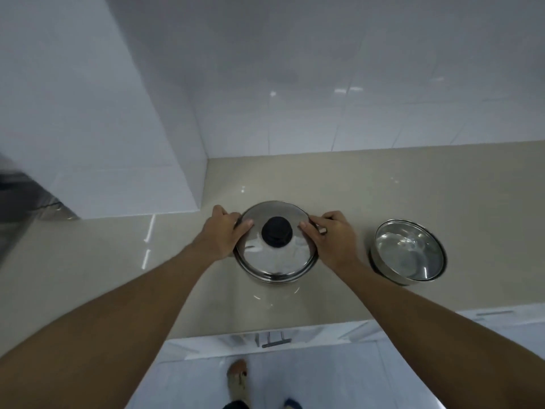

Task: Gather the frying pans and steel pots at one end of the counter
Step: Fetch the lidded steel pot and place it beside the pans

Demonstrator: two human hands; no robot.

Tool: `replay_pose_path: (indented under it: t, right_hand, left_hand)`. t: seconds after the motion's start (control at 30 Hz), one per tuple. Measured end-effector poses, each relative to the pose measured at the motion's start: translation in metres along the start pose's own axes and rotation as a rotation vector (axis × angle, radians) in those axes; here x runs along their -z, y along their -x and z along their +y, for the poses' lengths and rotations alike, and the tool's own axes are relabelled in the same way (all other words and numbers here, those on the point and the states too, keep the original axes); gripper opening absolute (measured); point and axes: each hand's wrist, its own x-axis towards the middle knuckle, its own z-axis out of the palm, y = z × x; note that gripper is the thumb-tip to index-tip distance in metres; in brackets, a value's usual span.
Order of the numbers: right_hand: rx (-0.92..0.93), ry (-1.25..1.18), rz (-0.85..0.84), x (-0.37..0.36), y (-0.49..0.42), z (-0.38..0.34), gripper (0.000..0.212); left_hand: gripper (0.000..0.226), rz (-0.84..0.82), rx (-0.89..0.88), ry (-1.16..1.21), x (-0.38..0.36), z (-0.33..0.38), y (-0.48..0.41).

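A steel pot (275, 265) with a lid and a black knob (277, 236) stands on the beige counter (383, 190), near its left end. My left hand (225, 231) grips the pot's left side, thumb lying on the lid. On the right side my right hand (330, 237) holds the pot the same way, fingers curled round a side handle. A second steel pot (408, 250), without a lid and with nothing in it, sits to the right, apart from the first.
A white tiled wall block (118, 143) juts out at the counter's left end. Behind the counter rises a white tiled wall (354, 98). Below the front edge are white cabinet fronts with a grey handle (275, 340). A foot (237, 379) is on the floor.
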Motion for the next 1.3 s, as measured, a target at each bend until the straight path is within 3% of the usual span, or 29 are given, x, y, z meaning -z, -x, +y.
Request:
replay_pose_path:
  t: [0.43, 0.97, 1.3]
  right_hand:
    - [0.235, -0.157, -0.142, -0.059, 0.027, -0.117, 0.025]
    - [0.481, -0.220, -0.385, -0.238, 0.152, -0.374, 0.036]
    - [0.648, -0.258, -0.564, -0.347, 0.205, -0.517, 0.041]
  left_hand:
    - [0.047, 0.247, 0.224, 0.030, 0.064, -0.087, 0.116]
    - [0.044, 0.545, 0.485, 0.052, 0.183, -0.313, 0.330]
    - [0.053, 0.625, 0.695, 0.098, 0.234, -0.440, 0.425]
